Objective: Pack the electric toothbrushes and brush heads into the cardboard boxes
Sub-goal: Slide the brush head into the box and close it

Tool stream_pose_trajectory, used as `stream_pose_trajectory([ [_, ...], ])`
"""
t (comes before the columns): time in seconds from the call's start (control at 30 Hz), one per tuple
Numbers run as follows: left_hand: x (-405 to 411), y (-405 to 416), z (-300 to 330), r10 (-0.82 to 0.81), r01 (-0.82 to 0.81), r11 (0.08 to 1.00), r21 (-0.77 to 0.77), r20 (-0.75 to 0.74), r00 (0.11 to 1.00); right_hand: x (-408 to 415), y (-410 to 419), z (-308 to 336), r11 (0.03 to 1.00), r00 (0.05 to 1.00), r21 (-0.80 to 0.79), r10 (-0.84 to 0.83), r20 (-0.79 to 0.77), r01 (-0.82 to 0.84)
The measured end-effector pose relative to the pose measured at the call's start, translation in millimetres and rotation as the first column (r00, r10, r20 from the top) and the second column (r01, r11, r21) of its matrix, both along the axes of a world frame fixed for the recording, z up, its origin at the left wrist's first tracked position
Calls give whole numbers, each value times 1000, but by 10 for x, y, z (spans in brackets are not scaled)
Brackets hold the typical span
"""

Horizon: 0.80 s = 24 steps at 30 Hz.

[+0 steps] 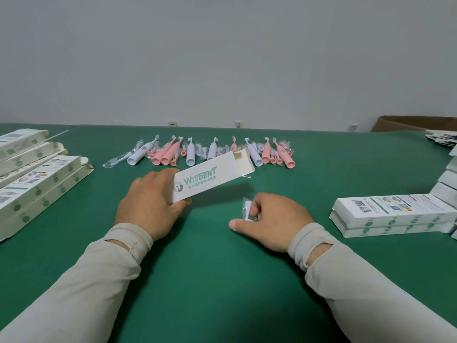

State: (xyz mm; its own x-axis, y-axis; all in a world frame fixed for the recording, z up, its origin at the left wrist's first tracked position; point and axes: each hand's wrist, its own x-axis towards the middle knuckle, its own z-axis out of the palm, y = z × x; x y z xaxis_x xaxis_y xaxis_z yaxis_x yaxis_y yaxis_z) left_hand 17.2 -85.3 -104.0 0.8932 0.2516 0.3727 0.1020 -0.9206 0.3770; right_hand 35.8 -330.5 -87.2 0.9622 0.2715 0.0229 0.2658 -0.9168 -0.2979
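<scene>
My left hand (148, 204) grips one white open-flapped box (212, 178); my right hand (272, 219) pinches one bagged white brush head (247, 209).

Green worktop (222, 280), running back to a pale wall. Along the 12 o'clock stretch, a loose row of pink and white electric toothbrushes (190, 152) mixed with bagged brush heads (118, 160), all flat on the surface; at 9 o'clock, a stack of cardboard boxes with open end flaps (37, 184); at 3 o'clock, two closed boxes piled one on the other (393, 214), more white boxes (447, 179) just behind at the edge. Near 1 o'clock, far corner, some printed leaflets (442, 138).
</scene>
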Motion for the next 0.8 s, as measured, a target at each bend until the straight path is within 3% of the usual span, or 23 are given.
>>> stream_pose_trajectory([
  [0.13,-8,6,6,7,-7,1000,-11,-2,1000,26,-31,70,999,998,-6,-38,-58,38],
  [0.27,-19,9,24,32,-32,999,-9,3,999,82,-186,125,999,999,-10,-46,-20,45],
  [0.37,-23,15,32,48,-48,999,5,0,999,122,-279,138,963,997,260,-77,16,70],
  [0.47,-22,16,33,54,-52,997,48,-28,998,119,-279,145,804,992,594,-103,78,37],
  [0.53,-18,13,32,50,-47,996,70,-40,998,112,-259,128,741,981,671,-104,161,-32],
  [0.8,-20,3,36,-16,19,995,97,-27,999,138,-273,114,897,903,432,-111,415,-89],
])
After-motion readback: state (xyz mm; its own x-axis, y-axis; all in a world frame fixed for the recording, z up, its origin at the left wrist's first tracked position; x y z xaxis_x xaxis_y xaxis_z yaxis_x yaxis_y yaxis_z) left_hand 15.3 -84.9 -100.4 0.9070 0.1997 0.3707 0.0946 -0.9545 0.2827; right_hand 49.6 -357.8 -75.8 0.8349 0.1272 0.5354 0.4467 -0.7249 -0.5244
